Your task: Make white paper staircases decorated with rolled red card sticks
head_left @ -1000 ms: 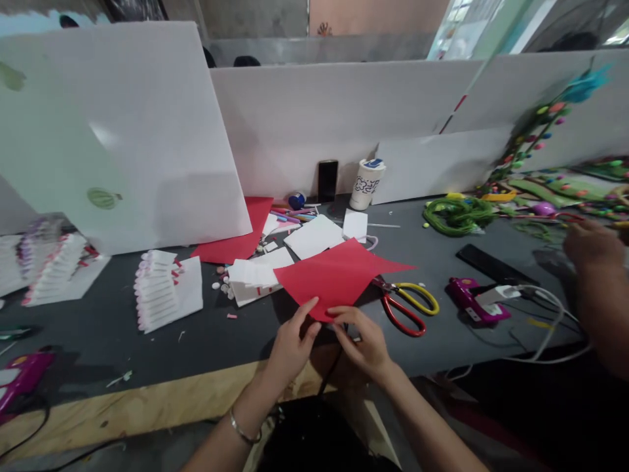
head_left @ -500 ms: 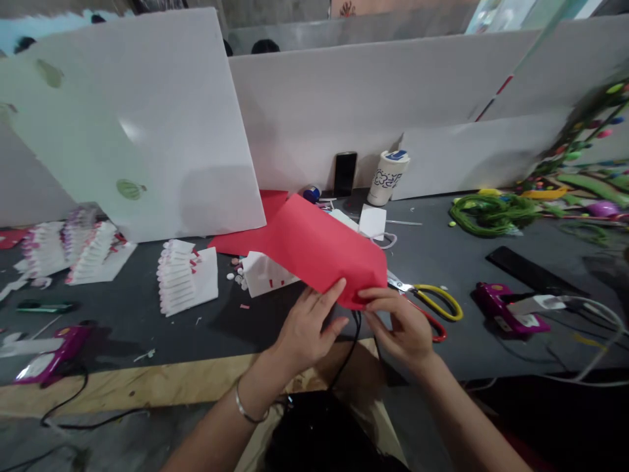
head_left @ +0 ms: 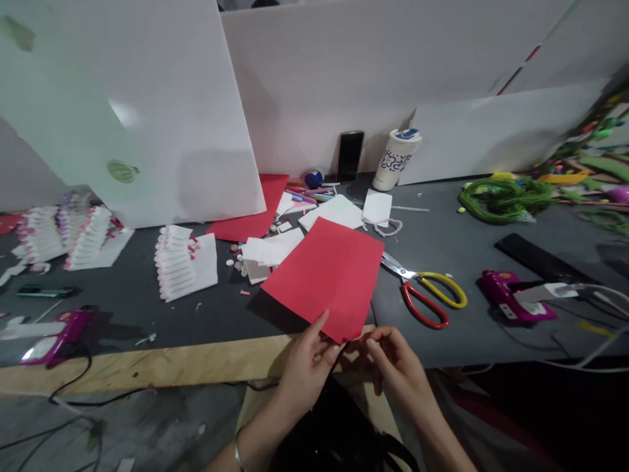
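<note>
A square red sheet of paper (head_left: 329, 275) is tilted over the table's front edge, its lower corner slightly curled. My left hand (head_left: 307, 367) grips that lower corner, thumb and fingers closed on it. Just to the right, my right hand (head_left: 398, 367) has its fingers curled together close to the same corner. Whether its fingertips hold anything is hidden. Right of the sheet lie scissors (head_left: 405, 274) with one yellow and one red handle, the blades pointing toward the paper. Another red sheet (head_left: 246, 226) lies farther back, partly under a white board.
White paper pieces (head_left: 334, 213) and pens (head_left: 304, 196) lie behind the sheet. A phone (head_left: 350, 156) and a cup (head_left: 397, 159) stand by the white panel (head_left: 304, 85). Purple clamp-like devices (head_left: 515, 298) sit at both sides. Green cord (head_left: 508, 198) lies at right.
The red sheet has come down toward me and flattened out from its bent shape, uncovering white papers and pens. Both hands have moved lower, and the right fingers have drawn back a little.
</note>
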A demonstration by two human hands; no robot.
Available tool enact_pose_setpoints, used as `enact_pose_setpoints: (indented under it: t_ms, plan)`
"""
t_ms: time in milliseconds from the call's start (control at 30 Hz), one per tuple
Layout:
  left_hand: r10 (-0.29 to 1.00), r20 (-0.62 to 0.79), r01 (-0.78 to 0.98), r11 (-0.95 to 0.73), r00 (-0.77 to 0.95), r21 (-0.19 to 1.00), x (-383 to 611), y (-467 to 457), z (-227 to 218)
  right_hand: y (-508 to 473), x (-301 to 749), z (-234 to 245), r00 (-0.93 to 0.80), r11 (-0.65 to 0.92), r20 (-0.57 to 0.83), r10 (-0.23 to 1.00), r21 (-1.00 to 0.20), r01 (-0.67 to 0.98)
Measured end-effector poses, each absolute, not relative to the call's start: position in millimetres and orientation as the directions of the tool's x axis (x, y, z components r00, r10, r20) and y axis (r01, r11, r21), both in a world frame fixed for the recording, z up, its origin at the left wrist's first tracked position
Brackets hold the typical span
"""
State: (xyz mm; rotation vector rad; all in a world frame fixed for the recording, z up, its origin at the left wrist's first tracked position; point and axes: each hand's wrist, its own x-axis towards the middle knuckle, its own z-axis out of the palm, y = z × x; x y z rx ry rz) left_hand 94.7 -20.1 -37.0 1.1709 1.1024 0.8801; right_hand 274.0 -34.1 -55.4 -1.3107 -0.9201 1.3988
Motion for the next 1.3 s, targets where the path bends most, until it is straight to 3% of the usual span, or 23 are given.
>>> enact_pose_setpoints:
  t_ms: [133,333,500,567,667,800,1000,1167,1300]
  plan:
    - [0.940,-0.225,-0.033,0.241,0.257,0.970,98,-28,-39,-40,273,-55,-0.025,-0.321,-0.322,0.946,-0.930,-0.180]
    - [0.948,-0.220,0.065,0.210,0.231,0.975,97,-34,-44,-36,261,-58,0.008,-0.309,-0.321,0.947,-0.919,-0.243]
    - [0.976,-0.205,0.122,0.195,0.076,0.973,97,-40,-47,-39,259,-61,0.001,-0.305,-0.316,0.949,-0.915,-0.266]
    - [0.968,-0.247,0.111,0.241,0.049,0.964,96,-42,-44,-42,257,-61,0.009,-0.294,-0.307,0.952,-0.919,-0.261]
    - [0.909,-0.389,0.108,0.377,0.146,0.920,95,-42,-39,-44,249,-58,0.062,-0.252,-0.273,0.960,-0.939,-0.233]
    - [0.824,-0.514,-0.029,0.535,0.240,0.844,94,-40,-35,-48,235,-54,0.122,-0.140,-0.158,0.980,-0.980,-0.143]
    - [0.812,-0.569,-0.256,0.582,0.132,0.772,96,-48,-39,-63,219,-59,0.128,-0.029,-0.031,0.991,-0.999,-0.021]
    - [0.833,-0.527,-0.134,0.549,0.172,0.825,76,-48,-33,-62,228,-62,0.085,0.015,0.017,0.996,-1.000,0.027]
    - [0.797,-0.517,0.021,0.538,0.311,0.843,41,-44,-22,-37,255,-61,0.209,0.046,0.060,0.976,-0.996,0.072]
